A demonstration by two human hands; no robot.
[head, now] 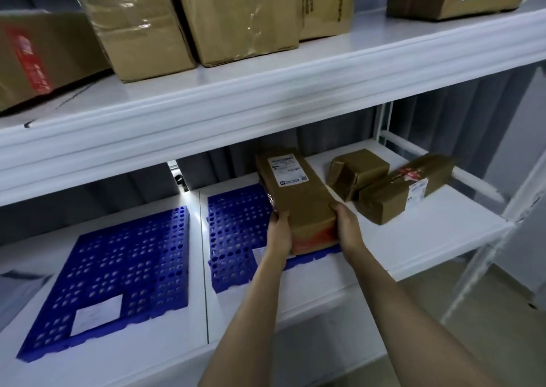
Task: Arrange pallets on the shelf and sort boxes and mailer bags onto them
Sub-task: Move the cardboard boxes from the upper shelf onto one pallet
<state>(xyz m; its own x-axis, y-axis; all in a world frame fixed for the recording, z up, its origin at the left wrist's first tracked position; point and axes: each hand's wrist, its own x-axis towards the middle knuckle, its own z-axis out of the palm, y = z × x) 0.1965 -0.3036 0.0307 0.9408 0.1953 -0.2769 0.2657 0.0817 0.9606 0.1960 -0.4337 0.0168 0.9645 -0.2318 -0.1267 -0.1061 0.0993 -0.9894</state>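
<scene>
Two blue perforated pallets lie on the lower white shelf (413,245): the left pallet (118,274) bare but for a white label, the right pallet (236,233) under a long brown box (295,197). My left hand (279,230) grips the box's near left corner and my right hand (348,224) grips its near right corner. The box has a white shipping label at its far end and rests on the right side of that pallet. Two more taped brown boxes lie on the bare shelf to the right, a small one (356,171) and a longer one (404,188).
The upper shelf (266,97) overhangs close above and carries several large cardboard boxes (236,17). A grey mailer bag (17,292) lies at the far left of the lower shelf. A white shelf post (487,253) stands at the right.
</scene>
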